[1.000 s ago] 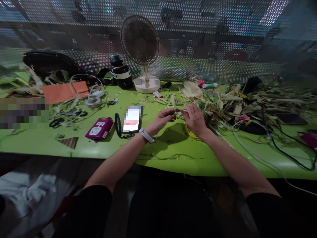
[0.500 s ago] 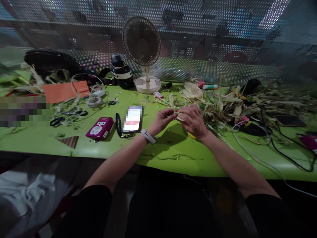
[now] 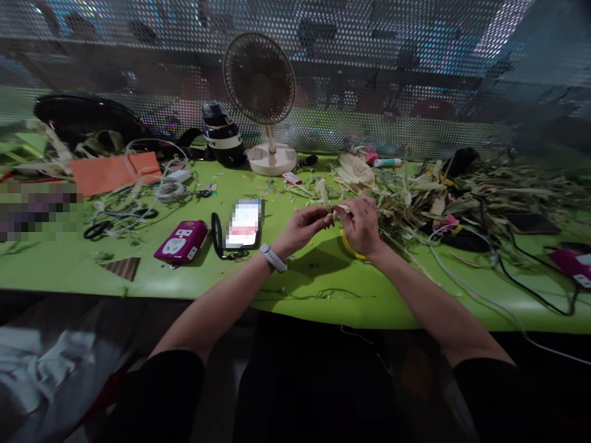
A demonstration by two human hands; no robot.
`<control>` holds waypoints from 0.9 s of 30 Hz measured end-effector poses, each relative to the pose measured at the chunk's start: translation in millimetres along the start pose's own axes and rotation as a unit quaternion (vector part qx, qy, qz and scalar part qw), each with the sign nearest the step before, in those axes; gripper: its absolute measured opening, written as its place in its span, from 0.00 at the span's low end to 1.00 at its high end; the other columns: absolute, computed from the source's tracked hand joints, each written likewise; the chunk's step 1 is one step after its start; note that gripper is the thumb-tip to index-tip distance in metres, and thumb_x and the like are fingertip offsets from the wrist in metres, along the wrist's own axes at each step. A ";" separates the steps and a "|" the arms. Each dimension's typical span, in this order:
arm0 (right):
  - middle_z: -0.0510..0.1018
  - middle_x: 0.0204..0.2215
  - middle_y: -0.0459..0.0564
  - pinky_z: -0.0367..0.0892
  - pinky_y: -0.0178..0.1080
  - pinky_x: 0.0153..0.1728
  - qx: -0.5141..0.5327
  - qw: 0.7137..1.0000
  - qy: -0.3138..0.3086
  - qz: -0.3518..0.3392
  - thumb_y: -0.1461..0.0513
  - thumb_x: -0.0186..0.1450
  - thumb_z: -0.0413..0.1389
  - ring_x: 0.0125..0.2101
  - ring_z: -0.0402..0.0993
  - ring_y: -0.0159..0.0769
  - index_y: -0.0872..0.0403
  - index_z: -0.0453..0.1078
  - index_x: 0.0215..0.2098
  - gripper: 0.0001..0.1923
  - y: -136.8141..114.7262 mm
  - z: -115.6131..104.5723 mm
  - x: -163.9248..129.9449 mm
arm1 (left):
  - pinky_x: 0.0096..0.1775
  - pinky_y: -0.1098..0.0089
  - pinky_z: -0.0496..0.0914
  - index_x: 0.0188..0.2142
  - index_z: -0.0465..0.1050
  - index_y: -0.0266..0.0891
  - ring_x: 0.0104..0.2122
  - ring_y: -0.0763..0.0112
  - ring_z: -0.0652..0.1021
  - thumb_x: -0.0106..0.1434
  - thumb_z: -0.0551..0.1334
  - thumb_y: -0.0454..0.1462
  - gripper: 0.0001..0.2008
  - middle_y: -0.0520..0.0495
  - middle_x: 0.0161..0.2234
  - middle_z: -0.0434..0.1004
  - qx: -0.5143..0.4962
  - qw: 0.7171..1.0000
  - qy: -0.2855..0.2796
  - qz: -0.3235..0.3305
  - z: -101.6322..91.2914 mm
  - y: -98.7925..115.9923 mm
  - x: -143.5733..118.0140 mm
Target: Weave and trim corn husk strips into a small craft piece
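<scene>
Over the green table (image 3: 295,289), my left hand (image 3: 302,226) and my right hand (image 3: 361,223) meet on a pale strip of dried corn husk (image 3: 324,194). Fingertips of both hands pinch it, and its free end sticks up between them. A white watch (image 3: 272,257) is on my left wrist. Under my right hand lies a yellow ring (image 3: 349,246). A heap of dried husks (image 3: 415,194) spreads just right of my hands.
A phone (image 3: 244,223) and a magenta power strip (image 3: 181,241) lie left of my hands. Scissors (image 3: 98,229), cables and orange paper (image 3: 113,172) sit far left. A small fan (image 3: 262,98) and a dark bottle (image 3: 224,135) stand by the perforated screen. Cables (image 3: 508,271) run at right.
My hands stayed together on the husk strip and worked it slightly; the yellow ring under my right hand shows more. The view drifted a little.
</scene>
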State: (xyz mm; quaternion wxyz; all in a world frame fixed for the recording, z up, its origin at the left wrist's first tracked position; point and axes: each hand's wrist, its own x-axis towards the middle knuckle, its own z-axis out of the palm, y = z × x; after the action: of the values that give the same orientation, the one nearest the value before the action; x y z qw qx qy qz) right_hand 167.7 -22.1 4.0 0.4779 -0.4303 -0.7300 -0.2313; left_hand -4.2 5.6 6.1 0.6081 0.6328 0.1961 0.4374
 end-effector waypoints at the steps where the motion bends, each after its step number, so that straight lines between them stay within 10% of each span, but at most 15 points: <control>1: 0.79 0.31 0.48 0.65 0.41 0.41 0.014 1.000 -0.006 0.012 0.55 0.72 0.50 0.33 0.73 0.36 0.51 0.69 0.37 0.11 -0.4 -0.3 -0.2 | 0.39 0.70 0.71 0.36 0.78 0.37 0.31 0.75 0.73 0.52 0.72 0.49 0.19 0.49 0.31 0.77 -0.004 1.000 -0.001 -0.002 -0.4 -0.1 0.0; 15: 0.78 0.29 0.47 0.68 0.36 0.32 0.092 0.987 -0.037 0.128 0.50 0.72 0.46 0.28 0.75 0.33 0.51 0.66 0.36 0.16 -3.4 -5.7 0.0 | 0.47 0.68 0.69 0.38 0.76 0.39 0.36 0.74 0.73 0.54 0.71 0.42 0.14 0.49 0.35 0.76 -0.052 0.998 -0.025 -0.008 0.7 4.7 -2.9; 27: 0.78 0.29 0.47 0.67 0.36 0.31 0.071 0.993 -0.019 0.087 0.52 0.73 0.47 0.28 0.74 0.33 0.51 0.68 0.38 0.14 -5.4 -3.5 -0.3 | 0.45 0.68 0.71 0.36 0.75 0.39 0.36 0.73 0.74 0.54 0.68 0.35 0.09 0.50 0.34 0.74 -0.073 0.997 0.014 -0.024 2.1 2.6 -4.1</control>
State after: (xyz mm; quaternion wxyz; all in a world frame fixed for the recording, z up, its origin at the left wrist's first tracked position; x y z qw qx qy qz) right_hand 164.9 -27.6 5.6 0.5117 -0.4612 -0.7135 -0.1281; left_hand -5.5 0.7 7.5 0.6598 0.5759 0.1874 0.4448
